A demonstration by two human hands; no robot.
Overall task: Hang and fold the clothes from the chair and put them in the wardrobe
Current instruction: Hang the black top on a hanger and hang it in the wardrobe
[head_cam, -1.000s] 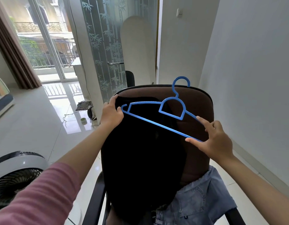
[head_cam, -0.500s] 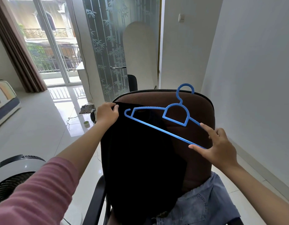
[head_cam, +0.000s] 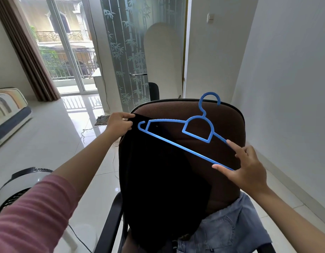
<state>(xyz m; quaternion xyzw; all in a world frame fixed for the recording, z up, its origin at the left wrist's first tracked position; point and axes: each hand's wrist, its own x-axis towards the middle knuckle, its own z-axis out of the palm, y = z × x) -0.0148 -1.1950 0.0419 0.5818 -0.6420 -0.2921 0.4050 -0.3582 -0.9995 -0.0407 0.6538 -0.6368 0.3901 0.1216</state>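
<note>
A black garment (head_cam: 158, 179) hangs down in front of the brown office chair (head_cam: 229, 125). My left hand (head_cam: 119, 125) pinches its top left corner, level with the chair's upper back. My right hand (head_cam: 247, 168) grips the right end of a blue plastic hanger (head_cam: 178, 143), which tilts down to the right across the garment, its hook near the chair's top edge. The hanger's left tip lies close to my left hand. A pale blue denim garment (head_cam: 227, 230) lies on the chair seat, partly under the black one.
A white and black fan (head_cam: 17, 190) stands on the tiled floor at the lower left. A mattress (head_cam: 8, 110) lies at the far left. A frosted glass partition (head_cam: 128, 52) rises behind the chair, and a white wall (head_cam: 286, 88) runs along the right.
The view has tilted, so the chair and hands sit lower in frame. My left hand has gone from resting over the garment's top to pinching its corner. The hanger keeps its tilt.
</note>
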